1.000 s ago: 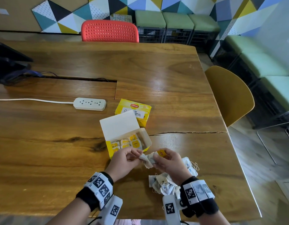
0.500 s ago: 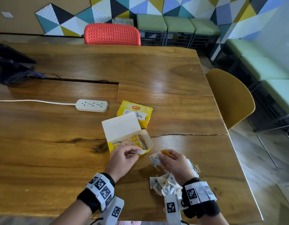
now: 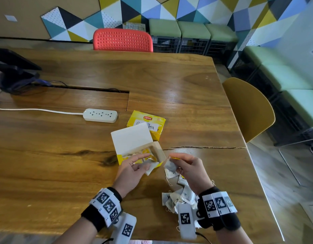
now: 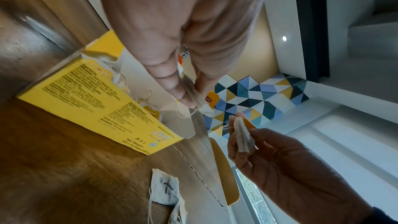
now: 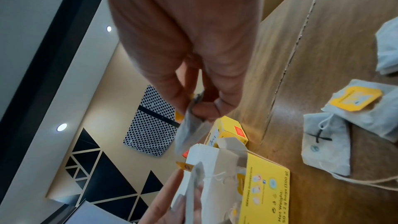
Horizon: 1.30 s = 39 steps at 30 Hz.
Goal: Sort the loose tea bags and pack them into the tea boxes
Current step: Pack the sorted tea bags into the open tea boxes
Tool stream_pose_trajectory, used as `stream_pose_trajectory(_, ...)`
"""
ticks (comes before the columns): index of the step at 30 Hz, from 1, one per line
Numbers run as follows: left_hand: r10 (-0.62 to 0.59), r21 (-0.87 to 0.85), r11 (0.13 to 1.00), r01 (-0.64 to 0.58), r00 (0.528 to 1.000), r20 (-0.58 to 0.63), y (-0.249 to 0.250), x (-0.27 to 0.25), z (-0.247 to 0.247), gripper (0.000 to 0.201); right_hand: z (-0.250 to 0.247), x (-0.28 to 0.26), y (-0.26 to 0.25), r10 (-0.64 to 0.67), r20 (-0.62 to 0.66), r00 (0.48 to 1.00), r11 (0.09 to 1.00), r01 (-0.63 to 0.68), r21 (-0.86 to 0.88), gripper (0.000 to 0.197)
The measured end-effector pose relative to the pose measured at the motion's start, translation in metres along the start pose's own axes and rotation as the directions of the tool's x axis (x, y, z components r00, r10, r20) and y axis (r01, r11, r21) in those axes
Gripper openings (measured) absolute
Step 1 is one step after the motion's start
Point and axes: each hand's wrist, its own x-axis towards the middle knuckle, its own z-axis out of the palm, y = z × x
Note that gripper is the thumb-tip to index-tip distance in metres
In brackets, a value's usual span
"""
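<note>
Head view, boxes: an open yellow cardboard tea box [image 3: 156,156] with its white lid flap raised stands on the brown wooden table [image 3: 46,155]; tea bags with yellow tags lie inside. A closed yellow tea box with a handwritten white label [image 3: 148,125] lies just behind it.
Head view, left hand: the left hand [image 3: 132,170] holds a flat white paper tea bag [image 3: 150,167] at the near edge of the open box, thumb under it and index finger stretched above toward the box.
Head view, right hand: the right hand [image 3: 189,169] pinches a greyish tea bag with a yellow tag [image 3: 170,165] just right of the open box; the two hands are near but apart.
Head view, pile: a heap of loose white tea bags with strings [image 3: 178,198] lies on the table under the right wrist.
Head view, rest: a white power strip [image 3: 100,115] lies well left of the boxes.
Left wrist view: thumb and fingers are pressed together on the white bag, above the open end of the box; its yellow tag hangs beyond the fingertips. The right hand holds its folded bag upright between thumb and fingertips.
Right wrist view: thumb and forefinger pinch the grey bag by its top edge, so it hangs above the open box. A loose bag marked with a black cross [image 5: 323,142] lies on the table beside another with a yellow tag.
</note>
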Motion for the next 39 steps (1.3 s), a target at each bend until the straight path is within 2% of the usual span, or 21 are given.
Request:
stream_pose_trajectory(4, -0.018, -0.065, 0.998, 0.021, 0.999, 0.047, 0.004, -0.003, 0.0, 0.032, 0.002, -0.002, -0.004, -0.025, 0.078, 0.997, 0.999, 0.027, -0.026, 0.019)
stream_pose_trajectory(10, -0.068, -0.089, 0.993, 0.074, 0.995, 0.069, 0.004, -0.005, 0.001, 0.049, 0.005, -0.005, -0.008, -0.108, 0.108, 0.988, 0.994, 0.107, 0.018, 0.019)
stream_pose_trajectory(15, -0.034, -0.098, 0.994, 0.04, 0.997, 0.062, 0.004, -0.007, 0.004, 0.045, 0.012, -0.005, -0.007, -0.068, 0.172, 0.983, 0.994, 0.051, 0.101, 0.027)
stream_pose_trajectory(17, -0.01, -0.112, 0.994, 0.018, 0.998, 0.066, 0.005, -0.008, 0.006, 0.044, 0.018, -0.005, -0.004, -0.067, 0.186, 0.98, 0.997, 0.061, 0.038, 0.027)
stream_pose_trajectory(21, 0.017, -0.105, 0.994, -0.009, 0.997, 0.071, 0.003, -0.007, 0.007, 0.041, 0.026, -0.003, 0.0, -0.13, 0.116, 0.985, 0.982, 0.144, -0.119, 0.016)
stream_pose_trajectory(25, 0.025, -0.107, 0.994, -0.015, 0.995, 0.096, 0.005, -0.009, 0.005, 0.036, 0.03, 0.001, -0.002, -0.127, 0.118, 0.985, 0.969, 0.149, -0.199, 0.012)
stream_pose_trajectory(29, 0.016, -0.158, 0.987, 0.001, 0.994, 0.105, 0.008, -0.009, 0.006, 0.029, 0.034, 0.002, -0.006, -0.097, 0.139, 0.986, 0.978, 0.121, -0.171, 0.008)
stream_pose_trajectory(33, 0.024, -0.16, 0.987, -0.009, 0.996, 0.09, 0.009, -0.008, 0.009, 0.017, 0.034, 0.009, -0.004, -0.113, 0.02, 0.993, 0.967, 0.115, -0.228, 0.009)
stream_pose_trajectory(36, 0.027, -0.157, 0.987, -0.018, 0.998, 0.055, 0.007, -0.005, 0.01, 0.015, 0.034, 0.014, -0.003, -0.129, -0.03, 0.991, 0.964, 0.118, -0.24, 0.004)
stream_pose_trajectory(39, 0.034, -0.156, 0.987, -0.037, 0.999, -0.023, 0.006, -0.002, 0.011, 0.012, 0.033, 0.012, -0.01, -0.162, -0.023, 0.987, 0.962, 0.153, -0.225, 0.003)
